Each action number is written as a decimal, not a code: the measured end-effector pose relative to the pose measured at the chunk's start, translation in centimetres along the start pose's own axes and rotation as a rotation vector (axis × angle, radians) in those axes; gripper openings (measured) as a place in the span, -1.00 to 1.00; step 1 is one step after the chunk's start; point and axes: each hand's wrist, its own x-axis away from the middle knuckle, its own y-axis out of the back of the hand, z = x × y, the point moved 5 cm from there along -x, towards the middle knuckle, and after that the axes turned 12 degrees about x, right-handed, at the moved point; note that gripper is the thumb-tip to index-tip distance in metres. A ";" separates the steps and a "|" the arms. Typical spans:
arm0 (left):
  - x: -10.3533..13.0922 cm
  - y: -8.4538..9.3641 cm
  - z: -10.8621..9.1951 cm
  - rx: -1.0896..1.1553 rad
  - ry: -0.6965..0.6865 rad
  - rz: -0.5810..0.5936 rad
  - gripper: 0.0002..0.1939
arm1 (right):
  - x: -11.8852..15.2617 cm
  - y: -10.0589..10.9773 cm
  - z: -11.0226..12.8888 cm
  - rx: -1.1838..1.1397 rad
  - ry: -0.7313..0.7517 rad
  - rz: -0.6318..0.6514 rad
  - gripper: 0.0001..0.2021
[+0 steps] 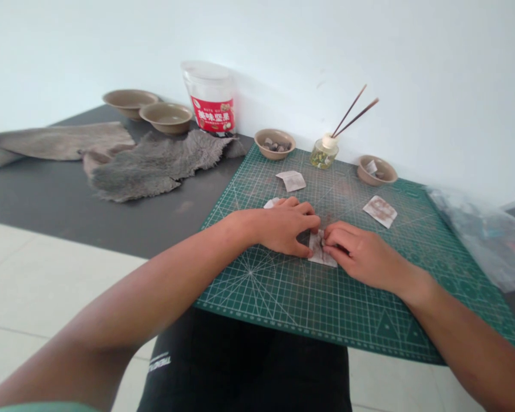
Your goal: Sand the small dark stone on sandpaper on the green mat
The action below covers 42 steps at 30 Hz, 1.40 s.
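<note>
On the green cutting mat (283, 297), a smudged paper square (323, 257) sits between both hands: left hand (283, 226), fingers spread, probably pins its edge against sliding; right hand's (354, 252) fingertips bunch close, can't tell if they're pinching anything.

Cutting mat (278, 312): one. Bowls (167, 127): four; two toward the far edge of the table (163, 223), two along the mat's far edge. Red-labelled tub (214, 117): one. Bottle (324, 155): one; sticks (355, 119) in it, two. Pale sheets (316, 254) on mat: three, plus one white piece (271, 202) partly hidden. Hands: left hand (288, 228), right hand (356, 249); two.
</note>
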 end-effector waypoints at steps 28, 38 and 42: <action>0.0 -0.1 0.1 0.003 -0.011 -0.010 -0.53 | -0.5 0.2 -0.1 -0.035 -0.018 0.026 -0.89; 0.0 0.0 0.0 0.011 0.012 0.008 -0.53 | -0.4 0.3 -0.2 -0.066 -0.047 0.009 -0.90; 0.0 0.0 0.0 0.024 0.033 0.018 -0.53 | -0.3 0.3 -0.6 -0.061 -0.079 0.003 -0.92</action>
